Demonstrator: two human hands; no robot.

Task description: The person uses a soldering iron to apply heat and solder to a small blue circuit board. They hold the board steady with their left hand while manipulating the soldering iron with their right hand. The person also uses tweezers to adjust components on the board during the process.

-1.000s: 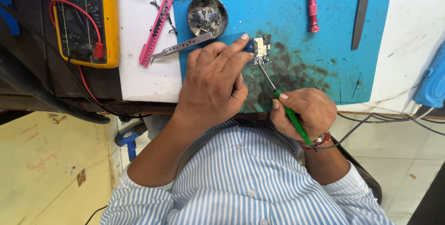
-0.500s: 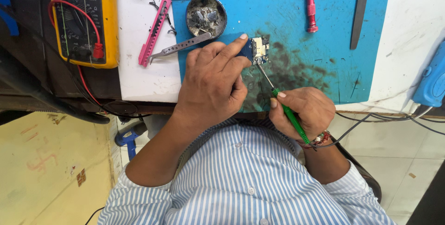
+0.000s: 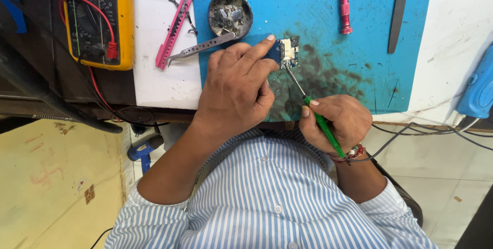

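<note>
My left hand [image 3: 237, 90] lies on the blue work mat [image 3: 359, 59], its fingers pinning a small circuit board [image 3: 288, 53] by the board's left edge. My right hand [image 3: 340, 120] grips a green-handled soldering iron [image 3: 324, 128] like a pen. The iron's thin metal tip reaches up to the lower edge of the board. A dark scorched patch stains the mat around and below the board.
A round metal dish of scraps [image 3: 230, 14] and steel tweezers [image 3: 203, 48] lie above my left hand. A pink utility knife [image 3: 174, 28], a yellow multimeter [image 3: 97, 18] with red lead, a red screwdriver [image 3: 344, 2], a dark flat tool [image 3: 398, 10] and a blue device [image 3: 477, 90] surround the mat.
Both hands stay where they were; the iron's tip remains at the board with only slight shifts.
</note>
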